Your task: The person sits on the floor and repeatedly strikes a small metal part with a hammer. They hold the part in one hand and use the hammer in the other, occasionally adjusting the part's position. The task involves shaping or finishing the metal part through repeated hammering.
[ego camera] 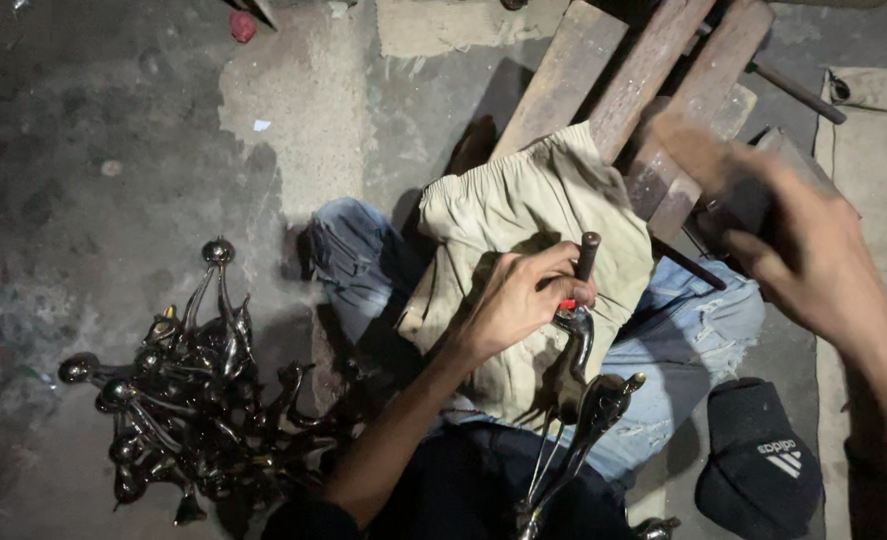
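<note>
Here, left hand [519,295]: clenched on a punch [587,258] over a metal piece [576,345].
Right hand [814,255]: blurred, grip unclear.
Piece: likely hard, heavy, slick; grip its stem.

- A dark, stained concrete floor [94,130] is shown, dimly lit from above.
- A paler cement patch [304,110] is seen running down from the top edge.
- Rough wooden planks [644,70] are laid slanting at the upper right.
- Coarse sacking [879,170] is spread along the right edge.
- A small red object [243,26] is seen near the top edge.
</note>
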Available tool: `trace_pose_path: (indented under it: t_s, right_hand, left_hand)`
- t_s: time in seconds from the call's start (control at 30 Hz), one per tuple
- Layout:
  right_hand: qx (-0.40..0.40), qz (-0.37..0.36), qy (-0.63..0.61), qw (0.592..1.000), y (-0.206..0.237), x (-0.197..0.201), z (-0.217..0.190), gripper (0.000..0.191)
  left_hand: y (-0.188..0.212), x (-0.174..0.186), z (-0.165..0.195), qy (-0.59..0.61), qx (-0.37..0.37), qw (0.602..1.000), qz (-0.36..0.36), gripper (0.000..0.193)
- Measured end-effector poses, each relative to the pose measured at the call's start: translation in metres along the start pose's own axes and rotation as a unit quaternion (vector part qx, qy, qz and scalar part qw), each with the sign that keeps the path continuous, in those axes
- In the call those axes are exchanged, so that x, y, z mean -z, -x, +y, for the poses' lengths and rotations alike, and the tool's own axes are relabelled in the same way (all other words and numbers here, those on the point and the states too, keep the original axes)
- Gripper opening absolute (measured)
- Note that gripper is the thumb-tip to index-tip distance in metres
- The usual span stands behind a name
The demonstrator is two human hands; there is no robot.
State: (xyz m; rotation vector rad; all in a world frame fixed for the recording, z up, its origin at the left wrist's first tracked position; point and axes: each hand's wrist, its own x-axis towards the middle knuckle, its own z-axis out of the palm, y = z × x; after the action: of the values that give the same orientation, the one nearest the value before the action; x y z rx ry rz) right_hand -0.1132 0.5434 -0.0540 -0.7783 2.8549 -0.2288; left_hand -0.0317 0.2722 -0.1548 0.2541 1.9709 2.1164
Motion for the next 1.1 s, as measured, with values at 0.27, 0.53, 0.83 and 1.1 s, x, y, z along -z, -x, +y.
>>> trace_pose_path:
  t_s: [0.27,0.53,0.83,1.1]
  right_hand:
    - [-0.094,-0.141,0.031,0.985,-0.008,-0.003,-0.003,0.075]
    - [-0.101,-0.231,0.121,0.96,-0.014,0.006,0.0,0.074]
    - [-0.075,-0.069,-0.117,0.988,-0.018,-0.004,-0.002,0.07]
    - [-0.059,-0.139,0.072,0.986,-0.014,-0.013,0.004,0.081]
  left_hand:
    - [-0.003,0.003,0.004,-0.031,0.006,0.999,-0.011,0.017]
    - [-0.006,0.003,0.006,-0.039,-0.009,0.999,-0.023,0.015]
    - [-0.005,0.007,0.011,-0.024,0.016,0.999,-0.025,0.016]
    - [-0.008,0.007,0.009,-0.033,0.026,0.999,-0.016,0.017]
